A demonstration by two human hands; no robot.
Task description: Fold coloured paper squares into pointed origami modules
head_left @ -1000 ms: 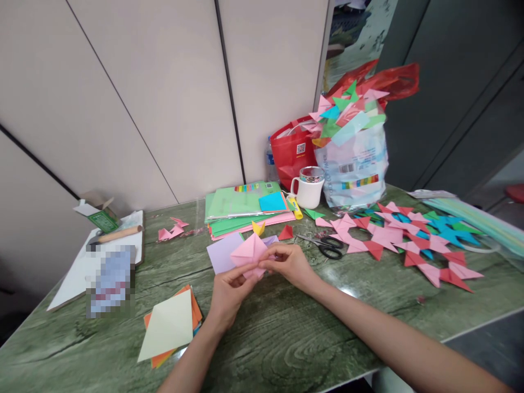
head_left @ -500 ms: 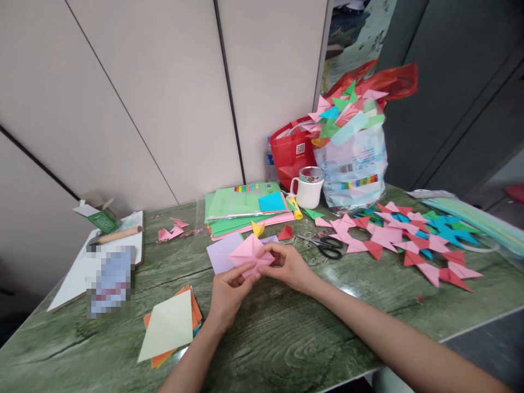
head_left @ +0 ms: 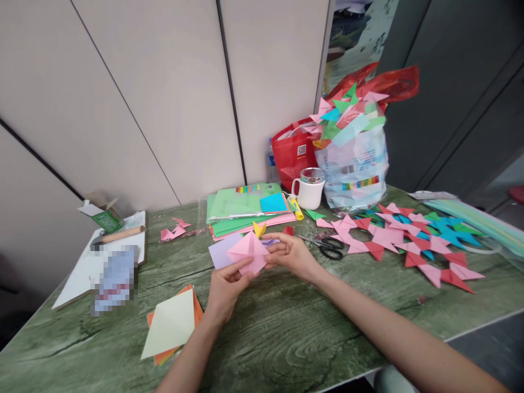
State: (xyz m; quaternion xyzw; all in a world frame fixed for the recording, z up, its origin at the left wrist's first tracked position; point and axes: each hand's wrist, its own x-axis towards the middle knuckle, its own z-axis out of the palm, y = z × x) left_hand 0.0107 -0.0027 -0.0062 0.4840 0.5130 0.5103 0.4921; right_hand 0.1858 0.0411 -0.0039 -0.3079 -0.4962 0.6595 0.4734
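A pink sheet of origami paper (head_left: 250,249), folded into a diamond with crease lines, is held up over the table between both hands. My left hand (head_left: 227,286) pinches its lower left edge, thumb and fingers pressed together. At the right corner, my right hand (head_left: 291,257) grips the same paper between thumb and fingers. Behind it lies lilac paper (head_left: 221,252), partly covered. A small yellow folded piece (head_left: 259,229) and a red folded piece (head_left: 289,230) sit just beyond the hands. Black-handled scissors (head_left: 331,248) lie to the right.
Joined pink and red folded pieces (head_left: 385,237) spread over the right side. A white mug (head_left: 310,191) and a stuffed plastic bag (head_left: 355,164) stand behind. Stacked green paper (head_left: 241,204) lies at the back, cream and orange sheets (head_left: 172,322) front left, a hammer (head_left: 120,236) far left.
The pink paper has tilted slightly in my hands. My right hand's fingers have shifted along its right edge and spread a little. The camera view has moved slightly.
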